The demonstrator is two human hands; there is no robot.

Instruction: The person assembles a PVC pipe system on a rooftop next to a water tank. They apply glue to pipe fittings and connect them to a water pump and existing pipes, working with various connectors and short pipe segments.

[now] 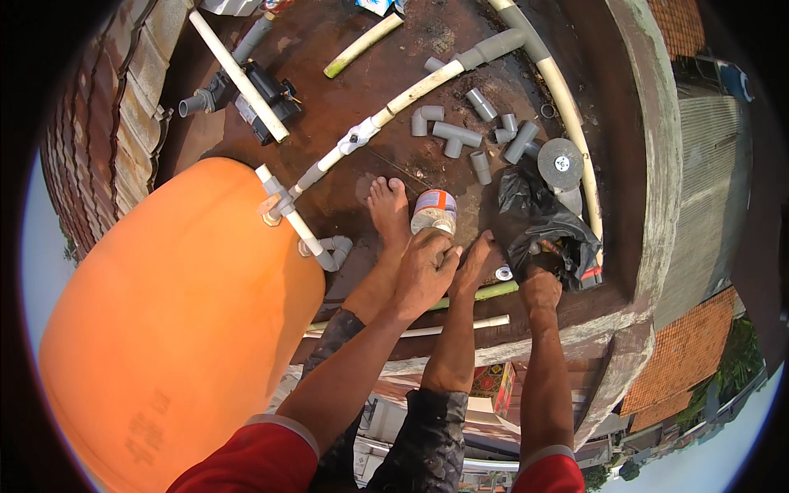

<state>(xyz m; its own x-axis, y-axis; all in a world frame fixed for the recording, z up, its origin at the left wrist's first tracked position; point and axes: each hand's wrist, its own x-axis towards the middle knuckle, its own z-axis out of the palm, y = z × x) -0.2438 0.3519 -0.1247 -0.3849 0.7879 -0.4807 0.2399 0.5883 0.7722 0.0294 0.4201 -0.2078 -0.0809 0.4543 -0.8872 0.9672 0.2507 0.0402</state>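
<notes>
Between my bare feet is a can (434, 212) with an orange and white label and a whitish, smeared near part. My left hand (429, 261) is closed at that near end, its fingertips partly hidden behind the knuckles. A crumpled black plastic bag (530, 201) lies to the right, its mouth facing me. At its near edge my right hand (541, 289) is curled on the plastic, fingers mostly hidden; brownish contents show dimly inside. A small round white piece (503, 273) lies left of the bag. Beyond the bag sits a round grey disc (560, 164).
Several grey pipe fittings (457, 135) are scattered ahead. A joined pipe run (423, 86) with a white valve (358, 135) crosses the wet floor. A large orange tank (181, 304) fills the left. A black pump (267, 99) stands beyond it. A concrete parapet (657, 148) borders the right.
</notes>
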